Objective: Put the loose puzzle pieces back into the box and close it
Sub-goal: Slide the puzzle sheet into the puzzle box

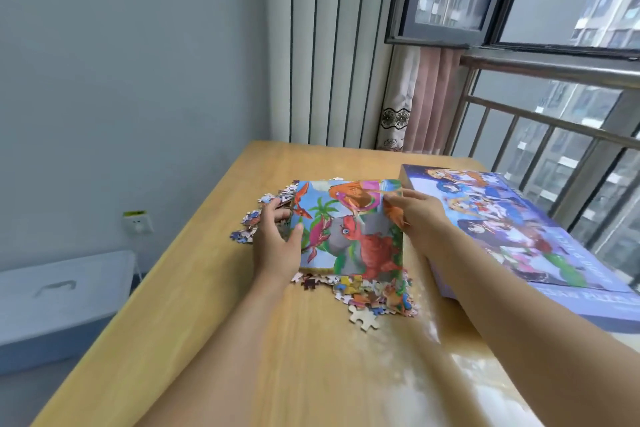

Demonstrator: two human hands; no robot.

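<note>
Left hand (pixel 277 243): grip closed on the left edge of the dinosaur-printed sheet (pixel 346 229), thumb on its face, fingers curled behind. Right hand (pixel 415 211): pinches the sheet's upper right corner and holds that side raised. The sheet stands tilted over the loose puzzle pieces (pixel 370 295), which lie heaped on the desk (pixel 214 340) under it and spill past its near and left edges. One pale piece (pixel 363 317) lies just clear of the heap, nearest the camera. The box (pixel 519 229), purple with cartoon figures on its lid, lies just right of the sheet, apparently shut; no piece visibly inside.

Assessment: gathering stage, packing not begun. Whether the sheet is flat or a pouch cannot be determined. Next move calls for opening the box and carrying the pieces across without scattering them.
</note>
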